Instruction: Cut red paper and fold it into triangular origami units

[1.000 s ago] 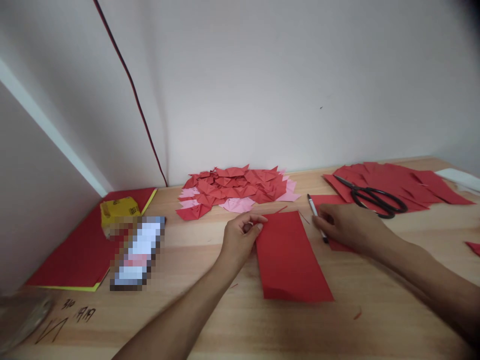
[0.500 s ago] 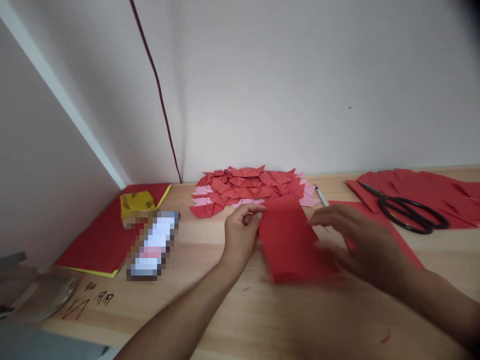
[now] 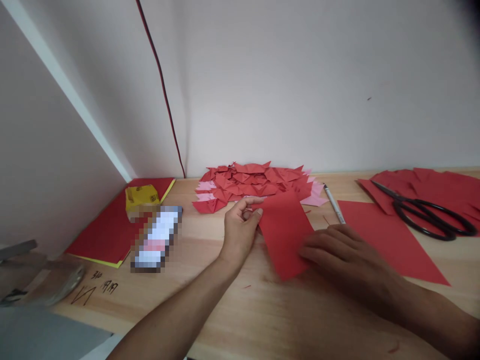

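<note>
A narrow red sheet of paper (image 3: pixel 282 227) is tilted above the wooden table in front of me. My left hand (image 3: pixel 243 222) pinches its upper left edge between thumb and fingers. At the lower right edge, the fingers of my right hand (image 3: pixel 337 255) lie together over the paper, slightly blurred, and the thumb is hidden. Behind the sheet lies a pile of folded red and pink paper pieces (image 3: pixel 251 180). A flat red sheet (image 3: pixel 390 245) rests on the table beyond my right hand, partly covered by it.
Black-handled scissors (image 3: pixel 423 212) lie on red paper (image 3: pixel 442 180) at the right. A white pen (image 3: pixel 333 203) is near the middle. To the left are a blurred-out phone (image 3: pixel 157 237), a yellow packet (image 3: pixel 141 200) on red sheets (image 3: pixel 101 232), and a clear container (image 3: pixel 56 285).
My right hand has come down and inward onto the sheet's lower right edge, and its fingers have drawn together. My left hand keeps its pinch. The view has shifted slightly.
</note>
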`<state>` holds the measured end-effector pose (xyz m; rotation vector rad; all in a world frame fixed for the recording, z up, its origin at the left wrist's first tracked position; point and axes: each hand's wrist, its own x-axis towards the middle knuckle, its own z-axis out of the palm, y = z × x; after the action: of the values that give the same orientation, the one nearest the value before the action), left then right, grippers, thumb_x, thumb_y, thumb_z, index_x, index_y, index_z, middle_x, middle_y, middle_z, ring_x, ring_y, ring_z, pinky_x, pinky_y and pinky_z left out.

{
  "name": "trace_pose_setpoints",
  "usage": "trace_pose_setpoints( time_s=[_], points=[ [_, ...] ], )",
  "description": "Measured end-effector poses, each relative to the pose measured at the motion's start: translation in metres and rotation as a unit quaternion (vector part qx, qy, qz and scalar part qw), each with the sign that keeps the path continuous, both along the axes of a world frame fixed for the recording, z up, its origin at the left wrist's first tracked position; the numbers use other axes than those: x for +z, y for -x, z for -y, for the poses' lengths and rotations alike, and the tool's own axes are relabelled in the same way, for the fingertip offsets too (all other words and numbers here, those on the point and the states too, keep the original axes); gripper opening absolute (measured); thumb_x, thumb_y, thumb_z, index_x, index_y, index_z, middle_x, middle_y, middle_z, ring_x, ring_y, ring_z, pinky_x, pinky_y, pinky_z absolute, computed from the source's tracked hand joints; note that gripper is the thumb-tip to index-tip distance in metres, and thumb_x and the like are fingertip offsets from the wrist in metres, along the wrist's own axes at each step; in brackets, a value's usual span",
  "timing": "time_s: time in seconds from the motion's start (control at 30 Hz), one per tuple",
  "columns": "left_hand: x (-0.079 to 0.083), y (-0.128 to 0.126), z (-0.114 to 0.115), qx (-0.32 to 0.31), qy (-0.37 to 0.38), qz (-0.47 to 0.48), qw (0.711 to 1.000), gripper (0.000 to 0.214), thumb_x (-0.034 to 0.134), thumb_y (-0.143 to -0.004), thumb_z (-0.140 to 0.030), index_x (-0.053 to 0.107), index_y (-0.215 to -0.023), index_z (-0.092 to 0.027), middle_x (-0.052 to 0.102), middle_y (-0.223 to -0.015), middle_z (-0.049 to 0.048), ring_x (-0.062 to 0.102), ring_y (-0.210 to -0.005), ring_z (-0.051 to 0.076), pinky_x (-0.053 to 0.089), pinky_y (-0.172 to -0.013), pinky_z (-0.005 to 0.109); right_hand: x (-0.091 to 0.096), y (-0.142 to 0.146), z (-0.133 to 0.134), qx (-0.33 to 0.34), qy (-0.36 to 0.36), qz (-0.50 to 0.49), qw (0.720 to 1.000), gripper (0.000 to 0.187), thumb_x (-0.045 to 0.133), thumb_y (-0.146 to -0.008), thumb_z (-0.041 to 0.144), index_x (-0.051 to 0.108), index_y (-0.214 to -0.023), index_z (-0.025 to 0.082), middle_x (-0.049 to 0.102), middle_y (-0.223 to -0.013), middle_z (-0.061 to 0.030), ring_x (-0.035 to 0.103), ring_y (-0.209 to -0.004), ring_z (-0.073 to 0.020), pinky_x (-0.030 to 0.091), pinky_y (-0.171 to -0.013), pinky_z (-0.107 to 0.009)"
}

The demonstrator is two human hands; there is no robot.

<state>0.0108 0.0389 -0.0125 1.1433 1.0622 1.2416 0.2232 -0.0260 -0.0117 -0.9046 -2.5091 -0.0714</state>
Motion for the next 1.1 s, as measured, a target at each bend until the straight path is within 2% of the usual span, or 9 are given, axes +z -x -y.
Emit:
trace_pose_setpoints(
  time_s=[0.13, 0.3, 0.53, 0.63, 0.73, 0.8, 0.9, 0.97, 1.1],
  points=[
    [0.005, -0.003, 0.002, -0.025, 0.0, 0.045, 0.999, 0.045, 0.069, -0.07, -0.018, 0.055, -0.113, -0.02, 0.062, -0.083, 0.0002, 0.057, -0.067, 0.009, 0.045, -0.062, 0.02, 0.004, -0.001, 0.005, 0.043, 0.034, -0.049, 0.997, 0.027, 0.058, -0.086, 0.04, 0.056, -0.108, 0.024, 0.065, -0.1, -0.0061, 0.058, -0.09, -0.0227, 0.044, -0.082, -0.04],
    [0.012, -0.009, 0.011, -0.125, 0.0, 0.013, 0.992, 0.044, 0.068, -0.073, -0.016, 0.055, -0.114, -0.02, 0.058, -0.077, -0.0018, 0.054, -0.066, 0.008, 0.041, -0.06, 0.018, 0.006, -0.015, -0.007, -0.163, 0.033, -0.196, 0.966, 0.028, 0.053, -0.088, 0.033, 0.052, -0.115, 0.024, 0.061, -0.107, -0.0088, 0.058, -0.097, -0.0235, 0.048, -0.077, -0.036],
    [0.014, -0.011, 0.016, -0.187, 0.011, -0.008, 0.982, 0.047, 0.071, -0.072, -0.02, 0.051, -0.115, -0.016, 0.064, -0.084, 0.0019, 0.06, -0.075, 0.011, 0.046, -0.066, 0.022, 0.016, -0.018, -0.02, -0.2, 0.271, -0.198, 0.92, 0.028, 0.049, -0.089, 0.045, 0.062, -0.076, 0.023, 0.063, -0.071, 0.0001, 0.053, -0.061, -0.0151, 0.042, -0.055, -0.027],
    [0.02, -0.007, 0.017, -0.243, 0.03, -0.058, 0.968, 0.049, 0.074, -0.07, -0.022, 0.054, -0.115, -0.016, 0.067, -0.093, 0.0052, 0.062, -0.077, 0.014, 0.047, -0.067, 0.024, 0.018, -0.017, -0.017, -0.224, 0.242, -0.235, 0.914, 0.026, 0.048, -0.091, 0.041, 0.059, -0.076, 0.023, 0.063, -0.072, 0.0001, 0.056, -0.065, -0.0161, 0.043, -0.057, -0.028],
    [0.036, -0.001, 0.024, -0.217, -0.065, -0.191, 0.955, 0.013, 0.065, -0.078, -0.02, 0.065, -0.091, -0.014, 0.068, -0.085, 0.0048, 0.061, -0.07, 0.014, 0.047, -0.062, 0.025, 0.018, -0.02, -0.012, -0.242, 0.139, -0.248, 0.928, 0.013, 0.05, -0.091, 0.034, 0.058, -0.085, 0.025, 0.066, -0.086, -0.0015, 0.06, -0.076, -0.0185, 0.046, -0.063, -0.03],
    [0.049, 0.005, 0.03, -0.101, -0.271, -0.293, 0.911, 0.007, 0.062, -0.081, -0.014, 0.067, -0.085, -0.016, 0.068, -0.083, 0.0034, 0.061, -0.08, 0.015, 0.048, -0.072, 0.028, 0.017, -0.023, -0.008, -0.195, 0.048, -0.231, 0.952, 0.005, 0.053, -0.09, 0.025, 0.057, -0.091, 0.026, 0.066, -0.09, -0.002, 0.061, -0.083, -0.0193, 0.048, -0.068, -0.032],
    [0.057, 0.02, 0.039, -0.019, -0.546, -0.359, 0.757, 0.015, 0.057, -0.084, -0.008, 0.066, -0.092, -0.017, 0.069, -0.096, 0.0041, 0.057, -0.099, 0.018, 0.043, -0.092, 0.039, 0.013, -0.029, -0.006, -0.062, -0.047, -0.194, 0.978, 0.019, 0.057, -0.085, 0.011, 0.058, -0.097, 0.025, 0.066, -0.093, -0.003, 0.06, -0.092, -0.02, 0.048, -0.078, -0.034],
    [0.047, 0.033, 0.043, -0.032, -0.603, -0.407, 0.685, 0.017, 0.056, -0.085, -0.007, 0.065, -0.097, -0.017, 0.068, -0.099, 0.0046, 0.055, -0.103, 0.018, 0.041, -0.097, 0.043, 0.008, -0.031, -0.008, 0.011, -0.061, -0.143, 0.988, 0.024, 0.055, -0.085, 0.007, 0.059, -0.102, 0.023, 0.066, -0.099, -0.0043, 0.059, -0.097, -0.0206, 0.045, -0.083, -0.037],
    [0.009, 0.054, 0.054, -0.123, -0.512, -0.5, 0.688, 0.019, 0.053, -0.088, -0.01, 0.06, -0.105, -0.012, 0.066, -0.101, 0.0081, 0.055, -0.098, 0.018, 0.047, -0.087, 0.036, 0.0, -0.028, -0.016, 0.11, 0.043, 0.0, 0.993, 0.026, 0.042, -0.093, 0.01, 0.059, -0.109, 0.021, 0.066, -0.107, -0.0043, 0.057, -0.101, -0.0194, 0.043, -0.088, -0.039]
  ],
)
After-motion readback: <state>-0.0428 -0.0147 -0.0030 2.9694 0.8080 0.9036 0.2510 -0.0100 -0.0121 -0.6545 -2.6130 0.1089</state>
